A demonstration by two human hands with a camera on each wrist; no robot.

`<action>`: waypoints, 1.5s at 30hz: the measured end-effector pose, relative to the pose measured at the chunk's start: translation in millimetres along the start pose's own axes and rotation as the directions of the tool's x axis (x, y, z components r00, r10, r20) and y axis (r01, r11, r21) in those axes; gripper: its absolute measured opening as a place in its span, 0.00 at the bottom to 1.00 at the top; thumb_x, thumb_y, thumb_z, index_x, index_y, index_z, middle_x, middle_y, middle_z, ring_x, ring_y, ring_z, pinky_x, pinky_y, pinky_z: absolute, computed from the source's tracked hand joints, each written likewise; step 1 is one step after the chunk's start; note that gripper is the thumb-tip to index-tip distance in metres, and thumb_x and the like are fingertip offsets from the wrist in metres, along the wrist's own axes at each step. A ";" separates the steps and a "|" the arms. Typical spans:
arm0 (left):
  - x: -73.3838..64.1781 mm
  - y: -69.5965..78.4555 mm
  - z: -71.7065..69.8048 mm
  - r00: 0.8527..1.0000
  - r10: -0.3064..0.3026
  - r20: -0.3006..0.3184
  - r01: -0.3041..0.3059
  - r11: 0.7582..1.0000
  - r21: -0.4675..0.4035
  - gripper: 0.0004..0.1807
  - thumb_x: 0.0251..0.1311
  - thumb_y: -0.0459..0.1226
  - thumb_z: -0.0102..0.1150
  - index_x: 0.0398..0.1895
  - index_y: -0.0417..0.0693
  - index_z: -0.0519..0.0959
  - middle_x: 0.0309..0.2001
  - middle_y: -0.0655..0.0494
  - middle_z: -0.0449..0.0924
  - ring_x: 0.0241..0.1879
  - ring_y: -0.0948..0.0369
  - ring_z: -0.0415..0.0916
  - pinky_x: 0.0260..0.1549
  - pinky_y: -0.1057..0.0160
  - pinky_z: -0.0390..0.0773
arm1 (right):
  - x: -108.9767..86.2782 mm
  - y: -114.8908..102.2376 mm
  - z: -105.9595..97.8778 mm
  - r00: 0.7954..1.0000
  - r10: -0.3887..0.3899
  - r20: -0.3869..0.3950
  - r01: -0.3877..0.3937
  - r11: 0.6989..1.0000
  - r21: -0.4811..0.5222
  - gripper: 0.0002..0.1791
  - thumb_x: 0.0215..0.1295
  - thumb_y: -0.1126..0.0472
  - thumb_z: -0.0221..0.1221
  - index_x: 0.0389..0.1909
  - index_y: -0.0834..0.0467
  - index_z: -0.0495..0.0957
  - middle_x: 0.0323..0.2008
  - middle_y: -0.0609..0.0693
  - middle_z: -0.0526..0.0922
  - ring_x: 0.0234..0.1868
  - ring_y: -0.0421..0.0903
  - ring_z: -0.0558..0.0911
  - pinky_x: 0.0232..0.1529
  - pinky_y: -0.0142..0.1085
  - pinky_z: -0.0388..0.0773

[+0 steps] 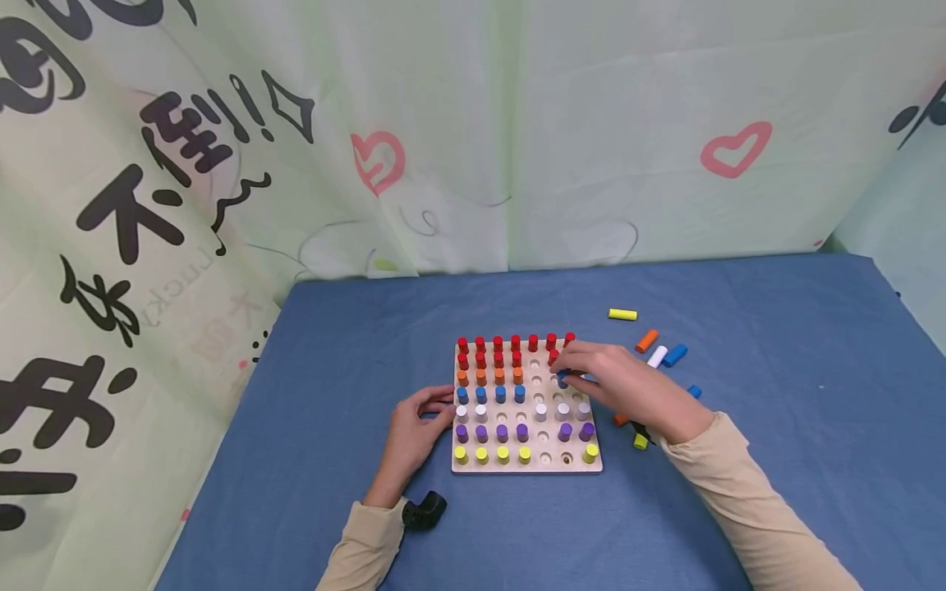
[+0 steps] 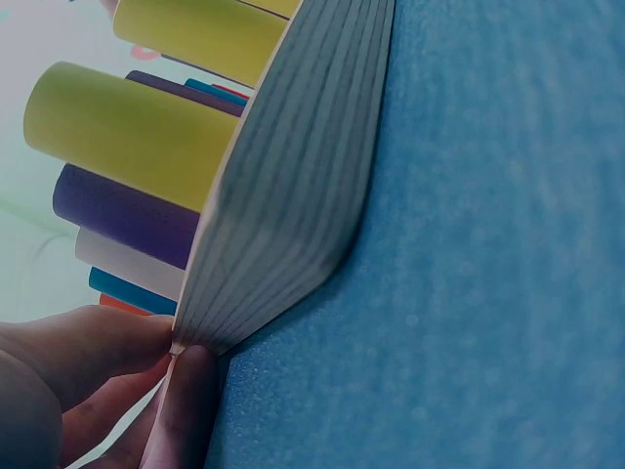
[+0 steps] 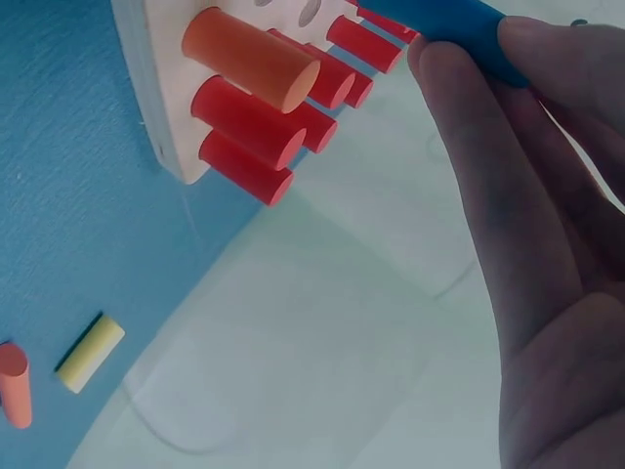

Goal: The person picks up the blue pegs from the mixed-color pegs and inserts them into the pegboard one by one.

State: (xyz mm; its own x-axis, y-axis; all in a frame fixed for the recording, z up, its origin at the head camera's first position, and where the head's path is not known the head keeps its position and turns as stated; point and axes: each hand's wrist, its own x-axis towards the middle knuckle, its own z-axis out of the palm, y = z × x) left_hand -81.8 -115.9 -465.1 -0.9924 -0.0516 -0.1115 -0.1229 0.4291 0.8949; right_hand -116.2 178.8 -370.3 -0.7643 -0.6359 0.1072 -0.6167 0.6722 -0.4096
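Observation:
A light wooden pegboard [image 1: 528, 470] holds rows of coloured pegs: red at the back, then orange, blue, white, purple and yellow at the front. Several holes right of its middle have no peg. With thumb and fingers, my left hand [image 1: 411, 428] grips the board's left edge; the left wrist view shows the thumb [image 2: 107, 337] on that edge. My right hand [image 1: 621, 382] pinches a blue peg [image 3: 469, 29] over the right part of the board, behind the white pegs. Its fingers hide some of the holes and pegs there.
Loose pegs lie on the blue tablecloth [image 1: 355, 345] right of the board: a yellow peg [image 1: 623, 314] at the back, an orange peg [image 1: 646, 341], a white peg [image 1: 657, 356], a blue peg [image 1: 675, 355] and several more, partly behind my right arm. A curtain [image 1: 562, 164] hangs behind the table.

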 end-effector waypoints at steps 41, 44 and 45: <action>1.5 -0.4 0.5 1.000 0.001 0.001 -0.001 1.000 0.012 0.17 0.63 0.37 0.64 0.56 0.47 0.81 0.49 0.52 0.84 0.44 0.59 0.81 0.42 0.61 0.82 | 21.7 -1.9 22.4 0.992 -0.111 0.060 0.108 0.993 0.043 0.10 0.59 0.69 0.67 0.42 0.59 0.85 0.40 0.48 0.84 0.39 0.41 0.83 0.41 0.37 0.83; 1.4 -1.0 0.9 1.000 0.006 -0.002 -0.006 1.000 0.013 0.17 0.63 0.37 0.65 0.56 0.47 0.81 0.49 0.52 0.84 0.44 0.58 0.81 0.42 0.62 0.82 | 22.5 -2.2 23.5 0.992 -0.109 0.066 0.106 0.993 0.049 0.10 0.60 0.69 0.67 0.42 0.59 0.85 0.40 0.48 0.84 0.39 0.41 0.82 0.41 0.37 0.83; 1.4 -1.3 1.0 1.000 0.008 -0.003 -0.008 1.000 0.013 0.17 0.63 0.37 0.65 0.56 0.46 0.81 0.49 0.51 0.84 0.44 0.58 0.81 0.42 0.61 0.82 | 22.8 -2.3 23.8 0.992 -0.111 0.068 0.108 0.993 0.052 0.10 0.60 0.69 0.67 0.42 0.59 0.85 0.40 0.48 0.84 0.39 0.41 0.82 0.41 0.37 0.83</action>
State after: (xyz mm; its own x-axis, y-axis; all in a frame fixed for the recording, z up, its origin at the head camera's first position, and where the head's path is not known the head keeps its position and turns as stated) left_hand -83.0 -115.6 -466.8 -0.9934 -0.0509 -0.1026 -0.1145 0.4413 0.8900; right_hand -127.7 153.7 -388.6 -0.6767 -0.7307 0.0905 -0.6848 0.5794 -0.4420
